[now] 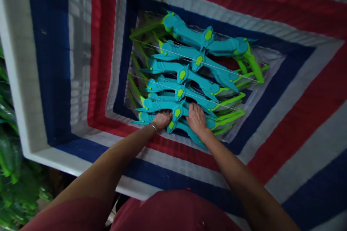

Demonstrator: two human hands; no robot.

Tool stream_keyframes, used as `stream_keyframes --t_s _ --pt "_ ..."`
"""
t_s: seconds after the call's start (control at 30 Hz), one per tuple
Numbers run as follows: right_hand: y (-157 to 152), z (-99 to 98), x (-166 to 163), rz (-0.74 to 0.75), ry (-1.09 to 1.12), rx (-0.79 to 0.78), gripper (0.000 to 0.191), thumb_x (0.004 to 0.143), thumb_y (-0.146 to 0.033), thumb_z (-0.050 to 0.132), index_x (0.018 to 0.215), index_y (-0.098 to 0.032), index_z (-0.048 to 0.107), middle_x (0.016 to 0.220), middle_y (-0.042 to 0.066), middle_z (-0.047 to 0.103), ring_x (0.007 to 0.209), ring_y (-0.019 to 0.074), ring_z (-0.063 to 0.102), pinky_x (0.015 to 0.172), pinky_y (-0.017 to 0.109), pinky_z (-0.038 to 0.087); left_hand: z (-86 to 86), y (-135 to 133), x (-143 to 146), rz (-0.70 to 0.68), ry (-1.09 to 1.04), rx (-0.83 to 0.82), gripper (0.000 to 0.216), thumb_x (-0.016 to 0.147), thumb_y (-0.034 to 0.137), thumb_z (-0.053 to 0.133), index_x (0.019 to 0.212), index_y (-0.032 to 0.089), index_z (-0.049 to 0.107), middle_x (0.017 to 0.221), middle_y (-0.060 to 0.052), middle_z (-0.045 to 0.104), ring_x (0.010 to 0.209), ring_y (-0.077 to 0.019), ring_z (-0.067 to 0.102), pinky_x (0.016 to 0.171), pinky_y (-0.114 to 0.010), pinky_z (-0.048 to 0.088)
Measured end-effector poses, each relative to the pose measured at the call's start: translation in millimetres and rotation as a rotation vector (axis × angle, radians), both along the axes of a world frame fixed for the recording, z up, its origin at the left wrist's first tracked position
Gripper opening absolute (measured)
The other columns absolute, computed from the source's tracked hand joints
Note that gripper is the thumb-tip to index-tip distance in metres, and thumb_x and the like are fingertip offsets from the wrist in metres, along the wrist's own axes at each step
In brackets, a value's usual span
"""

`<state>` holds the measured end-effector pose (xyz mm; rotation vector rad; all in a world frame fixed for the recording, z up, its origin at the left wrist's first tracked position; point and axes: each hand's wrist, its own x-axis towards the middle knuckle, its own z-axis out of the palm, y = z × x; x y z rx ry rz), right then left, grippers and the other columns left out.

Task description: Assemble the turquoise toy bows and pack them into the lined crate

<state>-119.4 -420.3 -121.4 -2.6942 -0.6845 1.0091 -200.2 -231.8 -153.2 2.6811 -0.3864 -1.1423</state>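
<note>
On my feed, the turquoise bows (183, 75) lay overlapped in a row on the floor of the striped tub (23, 79), nested, I judged, so that the curved bodies packed close, with their green limbs (254, 65) pointing toward the tub's side walls. My left hand (162, 120) and right hand (197, 118) were side by side at the tub's near wall, fingers partly curled against the nearest bow bodies; the fingertips were hidden, so I couldn't tell whether either actually gripped.
</note>
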Motion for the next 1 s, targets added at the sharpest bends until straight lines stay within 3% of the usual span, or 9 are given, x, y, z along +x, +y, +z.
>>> stream_keyframes --t_s 0.07,0.2,0.3,0.43,0.5,0.67,0.83,1.0 --pt "8 -4.9 8 0.002 0.044 -0.022 0.049 0.09 -0.007 0.053 0.138 -0.003 0.049 0.132 0.025 0.062 0.124 0.0356 0.055 0.104 0.042 0.042 0.4 0 0 0.005 -0.005 -0.009 0.037 0.104 0.015 0.038 0.131 0.01 0.062 0.124 -0.021 0.065 0.116 -0.0315 0.062 0.096 -0.045 0.05" --pt "18 -14.1 15 -0.046 0.106 -0.097 0.034 0.088 -0.001 0.047 0.119 -0.005 0.06 0.116 0.024 0.068 0.114 0.0332 0.063 0.096 0.038 0.045 1.7 1 0 0.0 -0.018 -0.021 0.037 0.104 0.015 0.036 0.129 0.009 0.063 0.124 -0.022 0.064 0.116 -0.0327 0.06 0.098 -0.047 0.048" --pt "20 -14.5 13 -0.073 0.12 -0.11 0.033 0.086 0.0 0.05 0.116 -0.007 0.06 0.114 0.023 0.069 0.114 0.0323 0.063 0.097 0.038 0.046 2.8 2 1 -0.011 -0.021 -0.027 0.037 0.104 0.016 0.036 0.129 0.008 0.063 0.123 -0.023 0.064 0.118 -0.0333 0.059 0.099 -0.047 0.047" --pt "21 -16.8 19 -0.088 0.186 -0.114 0.045 0.083 -0.005 0.058 0.128 -0.008 0.055 0.133 0.024 0.062 0.127 0.0334 0.058 0.104 0.039 0.045 2.4 2 1 -0.011 -0.007 -0.026 0.036 0.104 0.016 0.036 0.127 0.008 0.064 0.121 -0.022 0.065 0.114 -0.0332 0.06 0.097 -0.047 0.047" --pt "20 -23.7 29 -0.071 0.275 -0.11 0.052 0.081 -0.011 0.067 0.131 -0.009 0.054 0.132 0.023 0.064 0.126 0.0334 0.06 0.102 0.038 0.047 1.7 2 1 -0.007 0.0 -0.027 0.036 0.104 0.016 0.037 0.126 0.008 0.064 0.121 -0.022 0.065 0.113 -0.0335 0.06 0.096 -0.047 0.047" --pt "16 -46.7 59 -0.008 0.506 -0.051 0.074 0.059 -0.029 0.09 0.125 -0.016 0.062 0.123 0.014 0.071 0.11 0.0309 0.068 0.088 0.033 0.054 1.8 1 2 -0.015 0.012 -0.027 0.038 0.104 0.015 0.035 0.13 0.009 0.062 0.123 -0.022 0.064 0.115 -0.0334 0.06 0.098 -0.047 0.046" --pt "14 -53.3 65 0.004 0.549 -0.005 0.061 0.062 -0.028 0.084 0.12 -0.017 0.066 0.118 0.013 0.074 0.104 0.0317 0.071 0.084 0.034 0.055 2.3 0 3 -0.015 0.011 -0.035 0.039 0.105 0.016 0.034 0.133 0.009 0.06 0.13 -0.023 0.062 0.119 -0.0333 0.058 0.101 -0.049 0.045" --pt "12 -55.9 62 -0.007 0.533 0.018 0.057 0.063 -0.027 0.081 0.118 -0.018 0.067 0.118 0.012 0.075 0.108 0.0338 0.07 0.088 0.037 0.055 0.1 -2 1 0.029 0.002 -0.058 0.038 0.105 0.015 0.033 0.127 0.01 0.063 0.123 -0.022 0.064 0.113 -0.0328 0.06 0.097 -0.05 0.046"
